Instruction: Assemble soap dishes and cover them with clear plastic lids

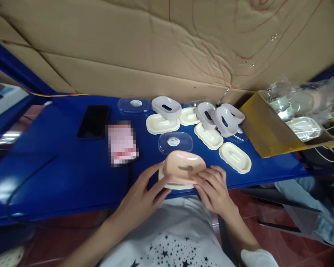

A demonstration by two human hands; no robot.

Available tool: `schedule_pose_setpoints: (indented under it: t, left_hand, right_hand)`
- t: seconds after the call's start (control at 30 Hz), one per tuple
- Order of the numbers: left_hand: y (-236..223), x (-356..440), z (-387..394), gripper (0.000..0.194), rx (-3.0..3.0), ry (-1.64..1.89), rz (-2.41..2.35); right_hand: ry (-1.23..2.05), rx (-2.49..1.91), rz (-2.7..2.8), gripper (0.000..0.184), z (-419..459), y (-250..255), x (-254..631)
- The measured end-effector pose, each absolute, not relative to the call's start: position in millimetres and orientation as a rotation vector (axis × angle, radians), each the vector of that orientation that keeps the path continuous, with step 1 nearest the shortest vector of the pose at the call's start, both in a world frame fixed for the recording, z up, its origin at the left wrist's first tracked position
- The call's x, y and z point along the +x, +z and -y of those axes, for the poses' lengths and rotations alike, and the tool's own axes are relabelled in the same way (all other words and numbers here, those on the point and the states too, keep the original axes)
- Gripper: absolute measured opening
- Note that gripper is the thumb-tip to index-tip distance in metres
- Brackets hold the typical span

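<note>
A pink soap-dish insert [183,166] with a slot in its top sits on a cream base tray [174,185] at the near edge of the blue table [58,167]. My left hand [140,196] grips the left side of this stack, thumb and fingers pinching it. My right hand [214,187] holds its right side with curled fingers. A clear oval lid [175,142] with a round sticker lies just behind the stack.
Several cream trays [235,157] and grey inserts [167,106] lie further back, with another clear lid [134,105]. A black phone [94,121] and a blurred pink card [121,144] lie to the left. A yellow box [267,129] with bagged parts stands at the right. Cardboard backs the table.
</note>
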State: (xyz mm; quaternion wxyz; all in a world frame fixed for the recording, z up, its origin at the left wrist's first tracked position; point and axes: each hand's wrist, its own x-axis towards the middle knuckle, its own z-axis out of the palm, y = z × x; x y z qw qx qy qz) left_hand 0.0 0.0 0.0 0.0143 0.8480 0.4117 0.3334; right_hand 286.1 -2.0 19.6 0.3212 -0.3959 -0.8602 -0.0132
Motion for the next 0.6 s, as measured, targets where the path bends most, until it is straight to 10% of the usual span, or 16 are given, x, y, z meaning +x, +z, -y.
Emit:
schedule_pose_setpoints:
  t: [0.6]
  left_hand:
    - [6.5,-0.1,-4.3,0.021,2.651,0.982,-1.131]
  right_hand:
    - [0.153,-0.986,2.368,0.042,-41.8,30.7,294.8]
